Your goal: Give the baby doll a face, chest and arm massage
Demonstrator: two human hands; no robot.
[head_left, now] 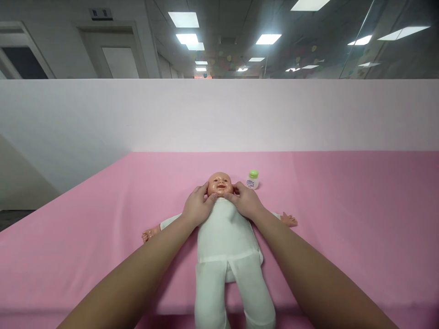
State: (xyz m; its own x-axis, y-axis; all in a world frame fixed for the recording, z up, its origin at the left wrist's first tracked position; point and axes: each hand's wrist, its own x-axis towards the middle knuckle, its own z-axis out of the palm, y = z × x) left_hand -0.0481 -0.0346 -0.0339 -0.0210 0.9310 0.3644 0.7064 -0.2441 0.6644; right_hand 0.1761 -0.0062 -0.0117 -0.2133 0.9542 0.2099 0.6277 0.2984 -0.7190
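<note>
A baby doll (226, 233) in white top and trousers lies on its back, its head (220, 183) away from me and its arms spread out. My left hand (199, 204) cups the left side of the doll's head, thumb at the jaw and fingers by the ear. On the other side, my right hand (247, 200) does the same, thumb close to the chin. The fingertips are partly hidden beside the head. My forearms pass over the doll's sleeves. Just beyond my right hand stands a small clear bottle with a green cap (253, 180).
Pink sheeting (343, 219) covers the surface under the doll. A white panel (219, 114) rises along the back edge. Past it are a door (118, 59), glass and ceiling lights.
</note>
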